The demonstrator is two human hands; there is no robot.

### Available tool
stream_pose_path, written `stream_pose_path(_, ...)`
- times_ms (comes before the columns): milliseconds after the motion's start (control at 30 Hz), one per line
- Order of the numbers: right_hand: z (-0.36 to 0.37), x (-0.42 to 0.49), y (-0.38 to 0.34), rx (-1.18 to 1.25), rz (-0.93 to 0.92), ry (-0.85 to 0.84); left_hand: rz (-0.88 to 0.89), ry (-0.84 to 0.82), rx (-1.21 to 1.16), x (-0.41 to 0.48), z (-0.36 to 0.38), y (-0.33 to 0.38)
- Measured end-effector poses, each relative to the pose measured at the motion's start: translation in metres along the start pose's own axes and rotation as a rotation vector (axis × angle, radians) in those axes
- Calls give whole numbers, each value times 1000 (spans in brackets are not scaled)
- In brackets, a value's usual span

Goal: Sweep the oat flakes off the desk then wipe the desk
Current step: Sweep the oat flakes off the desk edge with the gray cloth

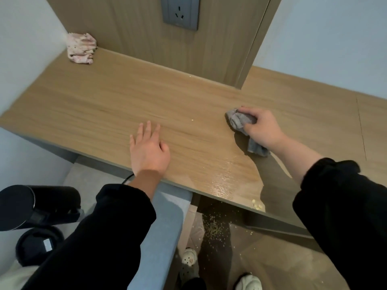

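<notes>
**Right hand on the cloth: sweeping nearly done, wiping begun**

With the right hand [261, 130], clenches a bunched grey cloth [238, 121] and presses it onto the desk [94, 105] toward its right side, a tail of cloth trailing back under the wrist. With the left hand [148, 151], rests flat on the wood near the middle, fingers straight and relaxed, holding nothing.

Between the two hands, shows one stray flake [192, 120], and far back by the wall panel another speck [190, 75]. Nearer the front edge, shows a glossy wet streak [226, 181]: to judge by that, wiping begun on this stretch only. Right at the lip beside the streak, shows a small cluster of oat flakes [257, 205] not yet pushed off. Below the edge, on the floor, shows many scattered flakes [215, 227]; hence, probably, most of the sweeping done.

Looks dry across the desk's left half, so likely unwiped there. In the far left corner, holds a folded pink cloth [81, 48], touched by neither hand.
</notes>
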State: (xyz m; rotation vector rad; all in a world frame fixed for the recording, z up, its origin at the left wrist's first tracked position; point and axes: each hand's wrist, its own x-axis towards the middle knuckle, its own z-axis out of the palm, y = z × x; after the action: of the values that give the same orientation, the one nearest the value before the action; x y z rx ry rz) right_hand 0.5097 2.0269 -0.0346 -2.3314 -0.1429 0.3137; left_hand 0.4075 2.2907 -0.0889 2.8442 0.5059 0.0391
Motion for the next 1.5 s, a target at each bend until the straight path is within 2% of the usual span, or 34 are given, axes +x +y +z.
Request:
stream_pose_path(67, 18, 22, 9, -110, -19, 22, -15, -22, 3, 2, 0, 0)
stream_pose_path(167, 36, 53, 1, -127, -54, 29, -16, -34, 19, 2, 0, -1)
stream_pose_path(367, 71, 87, -53, -97, -208, -238, -29, 21, -72, 1, 3, -2)
stream_pose_path(467, 86, 62, -68, -124, -366, -414, -18, 65, -119, 1, 1, -2)
stream_pose_path(600, 83, 3, -58, -137, -491, -633, 19, 20, -64, 2, 0, -3)
stream_pose_path(667, 73, -22, -44, -163, -509, -725, 30, 4, -30, 2, 0, -3)
stream_pose_path(767, 41, -44, -16, -181, -412, -770, 64, -58, 74, 2, 1, -2)
stream_pose_path(900, -3, -71, 26, -123, -282, -686, 139, -90, 177, 0, -2, 9)
stream_pose_path(1033, -13, -101, 50, -92, -242, -555, 341, -126, 94, -13, 10, 61)
stream_pose_path(1100, -10, -116, 54, -88, -226, -524, 389, -151, 89, -20, 18, 80)
stream_pose_path(1233, -12, -152, 60, -49, -169, -611, 385, -131, 46, -23, 20, 82)
stream_pose_path(1333, -32, -170, 55, 94, -60, -636, 389, -119, 17, -24, 19, 81)
stream_pose_path(1367, -45, -168, 50, 167, 8, -584, 388, -116, 13, -24, 19, 82)
stream_pose_path(1433, -71, -148, 48, 241, 82, -341, 381, -107, -8, -24, 19, 83)
stream_pose_path(1500, -89, -116, 54, 155, 59, -73, 374, -96, -36, -24, 19, 82)
